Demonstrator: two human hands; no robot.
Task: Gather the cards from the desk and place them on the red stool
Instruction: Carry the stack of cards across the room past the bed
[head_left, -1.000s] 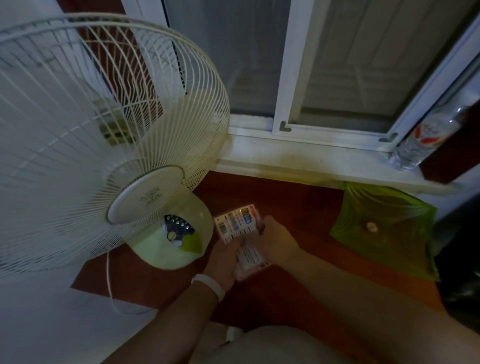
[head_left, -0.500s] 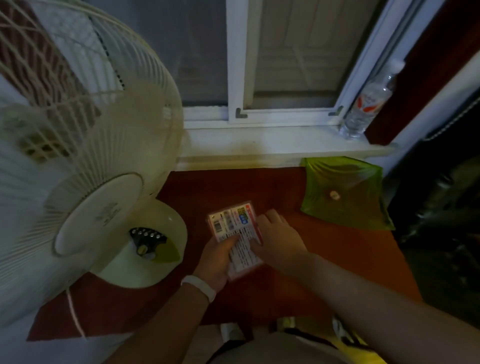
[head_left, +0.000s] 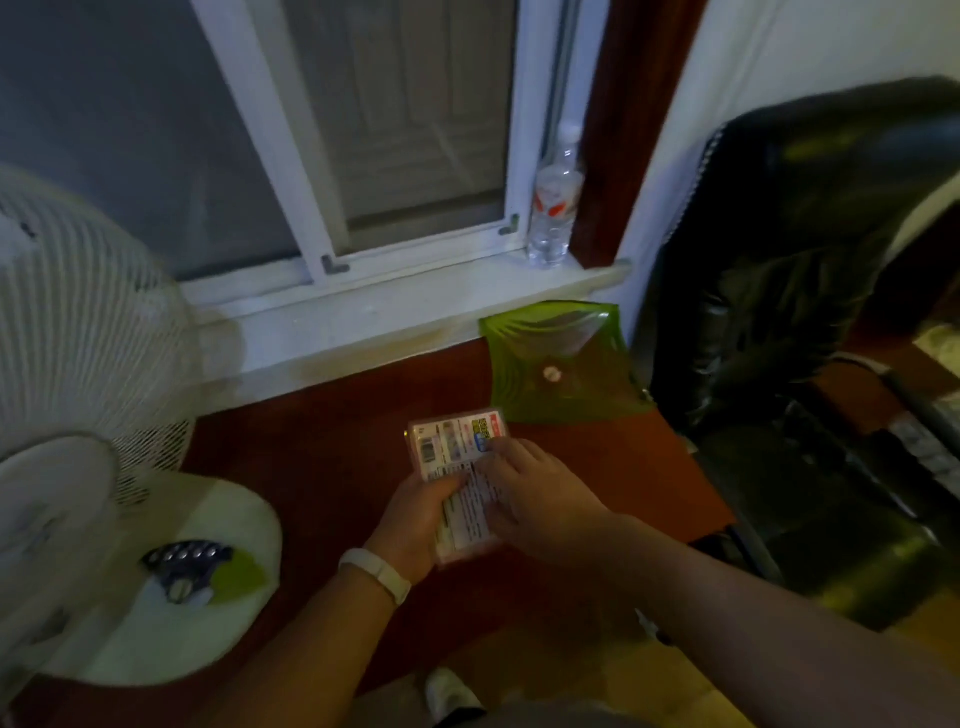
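A stack of printed cards (head_left: 457, 467) with barcodes and coloured labels is held over the dark red desk (head_left: 322, 457). My left hand (head_left: 415, 519), with a white band on its wrist, grips the stack from the left and below. My right hand (head_left: 540, 499) rests on the stack's right side, fingers laid over the top card. No red stool is in view.
A white fan (head_left: 78, 364) with a pale green base (head_left: 171, 582) fills the left. A green plastic pouch (head_left: 561, 364) lies at the desk's back right. A water bottle (head_left: 555, 208) stands on the window sill. A black chair (head_left: 800, 312) is on the right.
The view has swung to the right, bringing the black chair in and pushing the fan to the left edge. Both hands keep hold of the cards.
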